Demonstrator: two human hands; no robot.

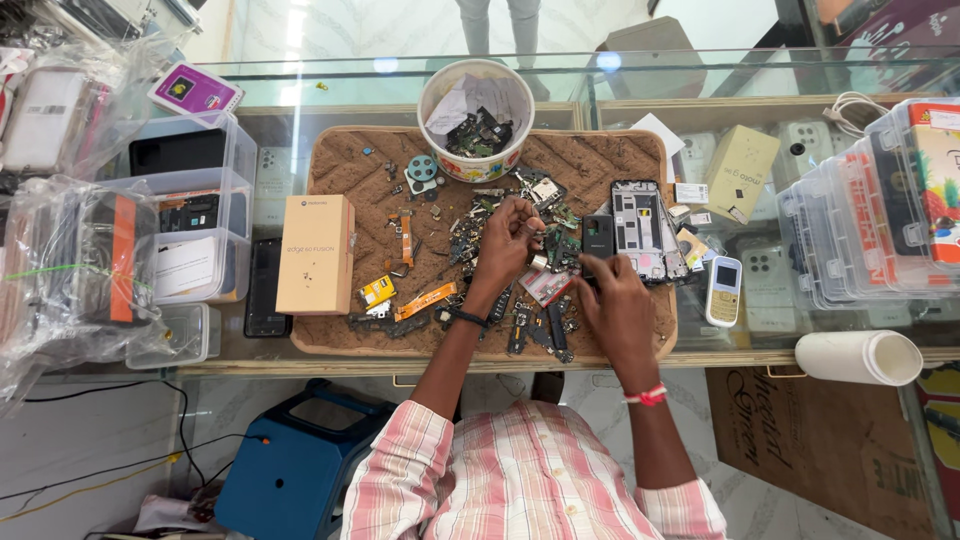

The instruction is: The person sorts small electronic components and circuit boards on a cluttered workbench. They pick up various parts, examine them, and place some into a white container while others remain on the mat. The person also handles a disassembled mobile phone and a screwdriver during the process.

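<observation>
1. Grip: left hand (507,243) has fingers curled together, pinching small parts above the heap of phone scrap (520,262); exactly which piece it holds cannot be told. Right hand (612,300) has fingertips closed on a small dark component at the heap's right edge, just below the small dark phone body (597,237).
2. Glass counter (740,340): carries everything; pale phone cases show through the glass beneath it.
3. Brown woven mat (350,160): lies centred on the counter, with both hands over its middle.
4. Stacked clear plastic boxes (190,215): to the left of the mat. More clear boxes (850,230) stand at the right end.
5. Tan cardboard box (315,253): upright on the mat's left side, well apart from the hands.
6. Round bowl (476,120): on the mat's far edge, holding crumpled paper and circuit bits.
7. Stripped phone frame (638,230): just right of the dark phone body, near the right hand.
8. White paper cup (860,357): on its side at the counter's near right.
9. White keypad phone (724,290): off the mat, right of it.
10. Orange flex ribbon (425,300): on the mat, left of the left wrist.
</observation>
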